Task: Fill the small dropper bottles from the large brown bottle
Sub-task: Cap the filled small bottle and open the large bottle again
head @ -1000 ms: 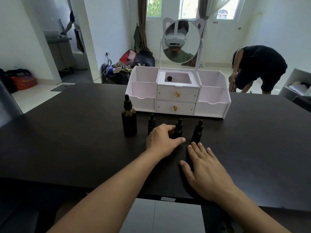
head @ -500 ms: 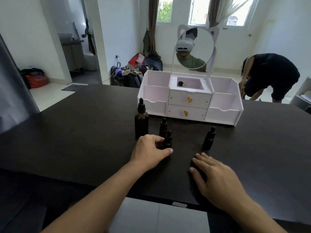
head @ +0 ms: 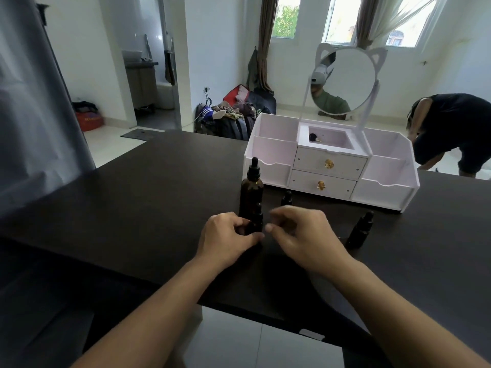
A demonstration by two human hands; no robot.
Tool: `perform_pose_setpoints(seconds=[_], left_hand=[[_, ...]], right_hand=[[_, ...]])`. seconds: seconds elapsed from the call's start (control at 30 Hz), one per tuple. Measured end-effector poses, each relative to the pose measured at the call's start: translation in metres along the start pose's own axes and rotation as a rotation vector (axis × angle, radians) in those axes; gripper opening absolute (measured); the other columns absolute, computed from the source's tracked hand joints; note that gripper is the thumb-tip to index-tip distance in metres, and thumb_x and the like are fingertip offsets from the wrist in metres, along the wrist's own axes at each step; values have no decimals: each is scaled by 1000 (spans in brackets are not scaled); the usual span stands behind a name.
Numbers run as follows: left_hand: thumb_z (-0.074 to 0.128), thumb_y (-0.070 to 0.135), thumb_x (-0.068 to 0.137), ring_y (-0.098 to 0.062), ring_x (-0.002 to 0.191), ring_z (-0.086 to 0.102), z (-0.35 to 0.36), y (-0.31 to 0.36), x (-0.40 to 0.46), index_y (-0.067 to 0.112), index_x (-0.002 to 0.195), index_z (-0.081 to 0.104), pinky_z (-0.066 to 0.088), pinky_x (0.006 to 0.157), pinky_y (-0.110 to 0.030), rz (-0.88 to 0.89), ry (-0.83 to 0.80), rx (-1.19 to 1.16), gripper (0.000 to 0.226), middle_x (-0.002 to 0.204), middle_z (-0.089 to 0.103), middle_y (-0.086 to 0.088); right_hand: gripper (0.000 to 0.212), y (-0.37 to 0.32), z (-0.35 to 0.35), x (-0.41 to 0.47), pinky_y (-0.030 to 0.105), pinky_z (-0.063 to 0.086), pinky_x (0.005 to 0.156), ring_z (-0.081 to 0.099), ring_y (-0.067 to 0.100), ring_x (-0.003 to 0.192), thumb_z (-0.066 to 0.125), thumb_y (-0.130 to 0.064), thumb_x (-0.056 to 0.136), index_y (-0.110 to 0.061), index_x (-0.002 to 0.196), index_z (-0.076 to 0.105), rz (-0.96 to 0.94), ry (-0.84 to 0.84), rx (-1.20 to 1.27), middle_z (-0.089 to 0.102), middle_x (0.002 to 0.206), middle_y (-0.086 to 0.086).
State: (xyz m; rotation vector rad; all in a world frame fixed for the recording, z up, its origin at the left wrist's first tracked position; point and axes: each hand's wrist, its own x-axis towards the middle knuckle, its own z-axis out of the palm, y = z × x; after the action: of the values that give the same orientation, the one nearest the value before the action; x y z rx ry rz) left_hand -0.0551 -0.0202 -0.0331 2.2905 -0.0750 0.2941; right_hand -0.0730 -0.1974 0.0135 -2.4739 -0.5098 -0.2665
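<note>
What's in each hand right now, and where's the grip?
The left hand grips a small dropper bottle round its lower body, cap free. The right hand holds nothing, its curled fingers beside that bottle.

You are sitting in a lived-in home: a dark table [head: 132, 203] carries a white vanity organizer [head: 329, 171] with a cat-eared mirror [head: 345, 81], clothes and bags [head: 233, 115] lie heaped on the floor by the curtained windows [head: 340, 19], and a doorway opens onto a bathroom [head: 148, 75].
</note>
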Motion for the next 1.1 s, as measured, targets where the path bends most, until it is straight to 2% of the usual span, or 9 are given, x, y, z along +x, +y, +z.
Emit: perform_pose_setpoints(seconds=[0.23, 0.37, 0.4, 0.47, 0.53, 0.77, 0.93, 1.03, 1.1], left_hand=[[83, 46, 68, -10, 73, 62, 3, -7, 5, 21, 88, 75, 51, 64, -29, -60, -44, -26, 33, 77, 63, 7], [82, 43, 70, -10, 73, 61, 2, -4, 4, 25, 78, 69, 47, 60, -27, -63, -50, -10, 24, 75, 62, 8], [82, 42, 70, -8, 71, 59, 1, -2, 3, 28, 74, 65, 44, 58, -24, -61, -55, -1, 23, 73, 61, 9], [82, 42, 70, -3, 65, 55, 1, 0, 2, 32, 66, 57, 37, 53, -20, -67, -52, 13, 28, 68, 57, 11], [83, 42, 69, -2, 61, 52, 1, 1, 1, 32, 61, 53, 33, 51, -20, -80, -39, 19, 33, 63, 55, 11], [81, 41, 72, -1, 69, 60, -2, 3, 0, 36, 68, 60, 41, 57, -20, -57, -92, -12, 22, 70, 64, 13], [79, 45, 73, 0, 69, 54, 0, 2, 0, 32, 87, 69, 34, 54, -13, -48, -63, 31, 21, 69, 58, 18], [79, 46, 72, -1, 70, 56, 0, 0, 0, 31, 89, 72, 34, 54, -13, -51, -64, 27, 24, 71, 59, 16], [79, 47, 71, -2, 69, 56, 0, 0, 1, 29, 86, 71, 34, 53, -15, -61, -67, 28, 25, 71, 59, 15]], right_hand=[[27, -15, 5, 40, 35, 56, 77, 61, 12, 82, 75, -37, 82, -20, 102, 71, 28, -34, -28, 64, 86, -5], [16, -19, 1, 50, 19, 42, 57, 56, 6, 66, 74, -37, 84, -23, 85, 67, 32, -113, -86, 58, 73, -10], [15, -20, 1, 50, 18, 39, 55, 55, 4, 63, 74, -36, 84, -24, 81, 65, 26, -127, -106, 57, 71, -10], [17, -22, 2, 52, 24, 45, 58, 58, 12, 67, 74, -34, 84, -21, 77, 64, 13, -130, -146, 61, 75, -3], [16, -25, 3, 53, 33, 52, 67, 61, 21, 77, 73, -31, 85, -17, 81, 66, -4, -141, -186, 64, 85, 3], [10, -26, 1, 55, 29, 47, 74, 56, 19, 89, 68, -19, 86, -17, 96, 69, -112, -211, -273, 55, 95, -2], [35, -28, -10, 57, 31, 55, 79, 60, 15, 88, 59, 2, 78, -24, 98, 71, -133, -327, -227, 66, 101, -1], [34, -30, -14, 57, 29, 55, 79, 60, 14, 89, 63, -5, 77, -24, 104, 70, -124, -290, -197, 65, 101, -4], [26, -31, -12, 56, 30, 55, 75, 61, 16, 83, 70, -22, 81, -22, 106, 69, -122, -231, -234, 65, 96, -3]])
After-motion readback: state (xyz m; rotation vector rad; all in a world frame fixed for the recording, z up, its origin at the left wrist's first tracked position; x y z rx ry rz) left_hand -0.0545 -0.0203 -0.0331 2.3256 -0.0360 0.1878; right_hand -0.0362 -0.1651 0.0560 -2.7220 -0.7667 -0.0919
